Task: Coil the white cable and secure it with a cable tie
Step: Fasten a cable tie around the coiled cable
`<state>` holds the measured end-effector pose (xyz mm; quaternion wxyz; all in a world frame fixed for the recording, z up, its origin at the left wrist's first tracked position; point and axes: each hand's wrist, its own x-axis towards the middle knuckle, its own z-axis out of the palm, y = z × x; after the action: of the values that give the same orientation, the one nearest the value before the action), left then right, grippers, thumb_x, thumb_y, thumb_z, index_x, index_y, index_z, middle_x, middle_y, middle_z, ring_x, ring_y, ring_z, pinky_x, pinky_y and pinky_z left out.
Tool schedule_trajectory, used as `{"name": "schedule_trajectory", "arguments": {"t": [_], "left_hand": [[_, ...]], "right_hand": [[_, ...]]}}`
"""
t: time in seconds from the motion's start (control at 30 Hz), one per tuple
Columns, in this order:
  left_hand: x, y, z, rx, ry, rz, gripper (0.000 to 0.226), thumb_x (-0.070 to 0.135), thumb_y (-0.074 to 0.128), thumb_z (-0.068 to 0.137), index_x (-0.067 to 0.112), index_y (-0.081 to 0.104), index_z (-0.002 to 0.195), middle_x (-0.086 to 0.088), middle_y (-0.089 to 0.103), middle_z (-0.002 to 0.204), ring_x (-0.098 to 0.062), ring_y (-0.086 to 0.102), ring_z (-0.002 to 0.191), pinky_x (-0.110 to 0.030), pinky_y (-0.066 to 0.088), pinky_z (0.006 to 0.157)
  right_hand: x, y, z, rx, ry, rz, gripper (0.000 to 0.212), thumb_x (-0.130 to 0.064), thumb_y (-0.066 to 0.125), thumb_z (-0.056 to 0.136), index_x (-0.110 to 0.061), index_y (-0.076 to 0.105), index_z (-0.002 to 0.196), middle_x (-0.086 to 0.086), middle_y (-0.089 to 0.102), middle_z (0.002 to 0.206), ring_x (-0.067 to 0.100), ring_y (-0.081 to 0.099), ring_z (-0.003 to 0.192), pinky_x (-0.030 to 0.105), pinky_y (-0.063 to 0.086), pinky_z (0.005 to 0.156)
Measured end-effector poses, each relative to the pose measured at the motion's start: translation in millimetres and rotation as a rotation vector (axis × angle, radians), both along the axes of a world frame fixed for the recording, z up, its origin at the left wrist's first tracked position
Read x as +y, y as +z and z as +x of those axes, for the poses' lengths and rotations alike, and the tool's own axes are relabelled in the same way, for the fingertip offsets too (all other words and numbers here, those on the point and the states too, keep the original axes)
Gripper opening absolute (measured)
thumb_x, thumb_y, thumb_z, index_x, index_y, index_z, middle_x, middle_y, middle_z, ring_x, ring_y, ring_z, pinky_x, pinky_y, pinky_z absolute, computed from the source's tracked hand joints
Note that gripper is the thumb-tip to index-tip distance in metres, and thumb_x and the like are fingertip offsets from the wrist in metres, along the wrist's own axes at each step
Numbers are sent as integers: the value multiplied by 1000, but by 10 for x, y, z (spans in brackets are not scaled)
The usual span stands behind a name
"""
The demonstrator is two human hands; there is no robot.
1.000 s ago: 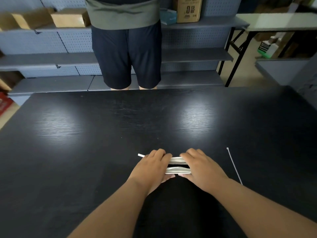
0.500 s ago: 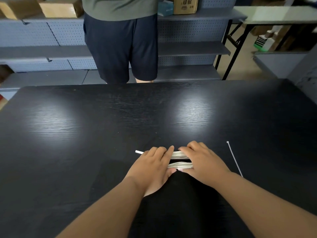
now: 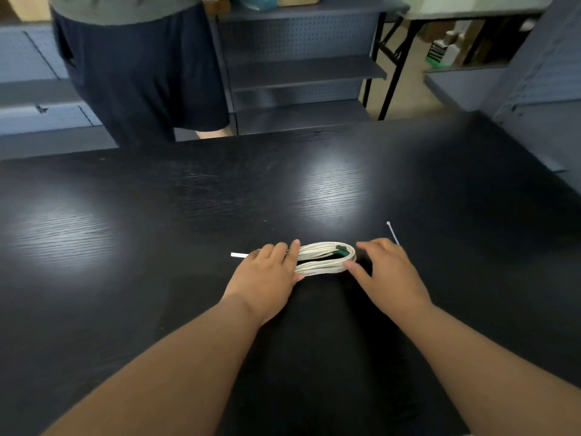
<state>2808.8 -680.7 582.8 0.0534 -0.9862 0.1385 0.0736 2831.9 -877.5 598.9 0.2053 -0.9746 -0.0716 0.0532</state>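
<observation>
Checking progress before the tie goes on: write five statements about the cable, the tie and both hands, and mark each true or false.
1. The white cable lies on the table as a flat oval coil. True.
2. The cable tie is already wrapped round the coil. False: it lies loose on the table, right of the coil, partly behind the right hand.
3. The left hand rests on the coil's left end. True.
4. The right hand grips the cable tie. False: its fingers are spread and hold nothing.
5. Another person stands at the table's far side. True.
</observation>
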Motion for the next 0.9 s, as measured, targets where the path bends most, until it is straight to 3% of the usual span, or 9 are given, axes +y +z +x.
{"name": "schedule_trajectory", "arguments": {"t": [0.17,0.37,0.43,0.63,0.9], "left_hand": [[-38,30,0,8,9,15,60,41,20,100,12,0,149,-5,31,142,-22,33,129,-34,27,109],[-66,65,4,36,25,37,60,41,22,100,13,0,148,-5,32,142,-22,33,130,-34,29,108],[-70,60,15,35,26,40,60,40,22,100,12,0,148,-5,32,142,-22,33,130,-34,30,108],[-61,53,23,38,34,31,60,40,23,100,13,0,149,-5,32,143,-22,33,130,-34,30,108],[-65,49,30,35,32,35,61,41,22,100,13,0,148,-4,33,141,-22,35,128,-33,32,106]], "right_hand": [[-247,-50,-130,-54,-296,3,38,-29,52,93,-11,55,126,9,55,125,26,46,117,35,41,96],[-412,-84,-235,-48,-425,-50,27,-22,53,93,-6,61,114,13,57,109,27,51,101,33,43,78],[-447,-72,-241,-37,-474,-61,27,-21,53,93,-5,60,113,14,57,109,28,52,101,34,45,78],[-479,-86,-227,19,-488,-158,25,-19,49,95,-4,63,110,14,58,109,29,51,98,33,43,72],[-443,-92,-196,4,-467,-178,16,-6,50,92,-2,66,92,9,52,86,21,44,79,30,37,63]]}}
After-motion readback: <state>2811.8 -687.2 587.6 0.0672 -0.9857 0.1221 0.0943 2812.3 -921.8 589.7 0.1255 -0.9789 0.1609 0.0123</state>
